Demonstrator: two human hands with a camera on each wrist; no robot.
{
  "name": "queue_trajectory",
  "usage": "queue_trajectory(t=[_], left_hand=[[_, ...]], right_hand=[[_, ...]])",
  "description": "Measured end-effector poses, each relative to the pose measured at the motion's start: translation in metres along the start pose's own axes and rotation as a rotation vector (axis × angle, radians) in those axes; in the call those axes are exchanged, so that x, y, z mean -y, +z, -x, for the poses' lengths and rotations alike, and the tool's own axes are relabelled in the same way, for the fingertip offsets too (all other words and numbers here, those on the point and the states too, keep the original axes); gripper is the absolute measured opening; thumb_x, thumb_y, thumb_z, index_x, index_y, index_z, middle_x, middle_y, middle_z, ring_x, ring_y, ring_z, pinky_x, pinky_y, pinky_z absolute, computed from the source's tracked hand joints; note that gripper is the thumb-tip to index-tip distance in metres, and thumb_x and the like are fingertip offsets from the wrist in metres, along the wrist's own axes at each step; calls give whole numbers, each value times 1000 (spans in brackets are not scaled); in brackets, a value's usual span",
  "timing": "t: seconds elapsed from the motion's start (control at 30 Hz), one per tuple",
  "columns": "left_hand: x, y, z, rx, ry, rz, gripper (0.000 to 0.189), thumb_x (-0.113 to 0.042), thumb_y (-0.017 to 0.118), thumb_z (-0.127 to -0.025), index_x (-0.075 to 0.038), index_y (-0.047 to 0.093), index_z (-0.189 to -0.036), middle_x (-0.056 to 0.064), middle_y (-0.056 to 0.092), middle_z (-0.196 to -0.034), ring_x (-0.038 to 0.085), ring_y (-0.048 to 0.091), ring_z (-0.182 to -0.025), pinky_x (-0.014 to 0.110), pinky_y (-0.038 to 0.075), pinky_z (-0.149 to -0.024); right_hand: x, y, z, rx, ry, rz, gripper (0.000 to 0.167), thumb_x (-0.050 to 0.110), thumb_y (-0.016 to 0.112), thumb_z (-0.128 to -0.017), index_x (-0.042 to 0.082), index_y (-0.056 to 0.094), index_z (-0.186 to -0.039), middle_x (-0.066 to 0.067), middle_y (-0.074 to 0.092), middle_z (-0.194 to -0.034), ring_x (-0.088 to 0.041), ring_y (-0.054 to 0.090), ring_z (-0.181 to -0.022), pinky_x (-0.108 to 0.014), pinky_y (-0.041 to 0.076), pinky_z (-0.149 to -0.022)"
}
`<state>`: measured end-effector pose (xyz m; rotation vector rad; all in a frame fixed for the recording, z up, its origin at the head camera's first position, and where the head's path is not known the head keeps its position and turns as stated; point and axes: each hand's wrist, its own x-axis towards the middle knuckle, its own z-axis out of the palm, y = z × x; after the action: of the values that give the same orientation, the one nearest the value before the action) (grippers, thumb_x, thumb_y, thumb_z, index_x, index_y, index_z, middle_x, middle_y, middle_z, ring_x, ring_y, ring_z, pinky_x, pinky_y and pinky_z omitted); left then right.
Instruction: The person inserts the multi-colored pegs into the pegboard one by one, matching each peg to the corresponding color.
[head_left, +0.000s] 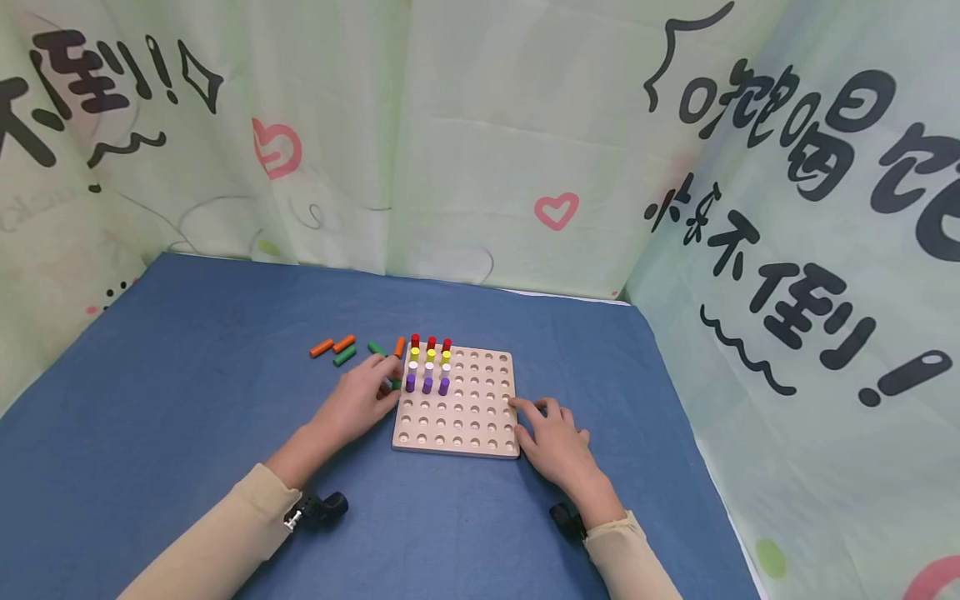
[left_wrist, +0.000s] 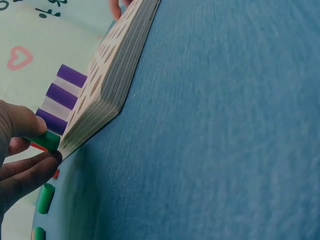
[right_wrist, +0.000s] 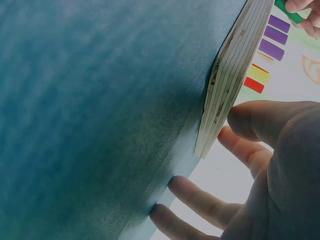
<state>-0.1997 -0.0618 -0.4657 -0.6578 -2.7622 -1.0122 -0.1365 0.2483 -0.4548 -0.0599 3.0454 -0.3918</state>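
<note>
Mid-frame in the head view, a pegboard (head_left: pixel 483 434) lies on the tablecloth (head_left: pixel 225 350), its upper-left holes holding standing pegs (head_left: pixel 430 368) in three columns of four. Loose pegs (head_left: pixel 345 356) lie left of that corner; the left hand (head_left: pixel 366 396), at the board's left edge, holds another peg (left_wrist: pixel 47 141), and the right hand (head_left: pixel 558 446) is at the right edge. Behind, a curtain (head_left: pixel 465 125) spans the upper frame.

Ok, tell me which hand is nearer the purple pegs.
Left: the left hand is beside the purple pegs, pinching a green peg; the right hand is across the pegboard, at its right edge.
</note>
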Motion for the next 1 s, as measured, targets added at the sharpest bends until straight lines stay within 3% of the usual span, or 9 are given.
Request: queue_trajectory(t=[0.37,1.0], left_hand=[[-2,4,0,-3,-9,80,23,-6,78,-90,-13,63,-106,2,63,-100,16,70,-87,33,60,-75],[-5,5,-1,14,-4,43,16,-18,78,-94,-18,64,-101,-3,67,-94,9,64,-79,29,55,-69]], right_hand=[[0,2,-1,-1,1,1,43,34,57,-106,33,53,-149,-18,49,-147,-46,47,-132,-73,40,-90],[0,0,-1,2,5,5,43,33,57,-106,33,53,-149,-18,49,-147,-47,47,-132,-74,39,-90]])
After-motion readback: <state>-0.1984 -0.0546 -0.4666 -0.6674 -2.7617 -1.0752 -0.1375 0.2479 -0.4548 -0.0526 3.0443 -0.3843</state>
